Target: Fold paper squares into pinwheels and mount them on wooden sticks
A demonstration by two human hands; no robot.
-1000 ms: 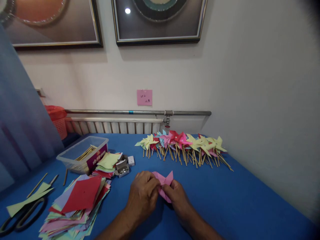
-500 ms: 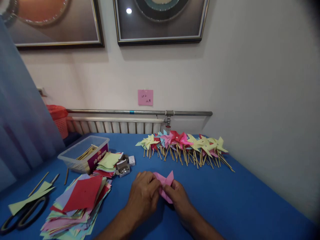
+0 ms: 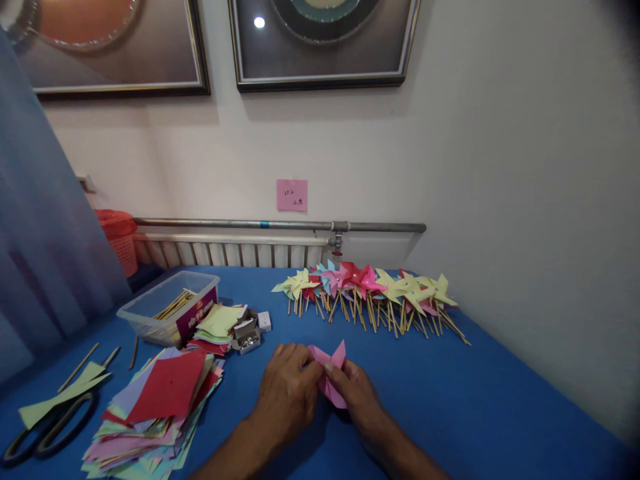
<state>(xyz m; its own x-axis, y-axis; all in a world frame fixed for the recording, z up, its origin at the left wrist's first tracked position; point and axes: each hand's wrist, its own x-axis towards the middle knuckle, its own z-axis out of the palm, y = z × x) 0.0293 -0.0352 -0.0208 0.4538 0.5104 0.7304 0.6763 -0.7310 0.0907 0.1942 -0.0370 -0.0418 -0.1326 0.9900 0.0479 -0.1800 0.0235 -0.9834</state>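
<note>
Both hands meet over a pink folded paper piece (image 3: 330,365) low in the middle of the blue table (image 3: 450,400). My left hand (image 3: 287,390) pinches its left side with fingers curled. My right hand (image 3: 353,390) pinches its right side, thumb pressed on the folded points. The paper's tips stick up between the fingers, partly hidden by them.
A row of finished paper pinwheels on sticks (image 3: 370,293) lies along the far edge. A stack of coloured paper squares (image 3: 160,400), scissors (image 3: 45,430), a clear box of sticks (image 3: 167,310) and a small box of pins (image 3: 245,337) sit at the left.
The pink paper's upper flaps have been folded closer together between the fingers. The hands stay in the same spot.
</note>
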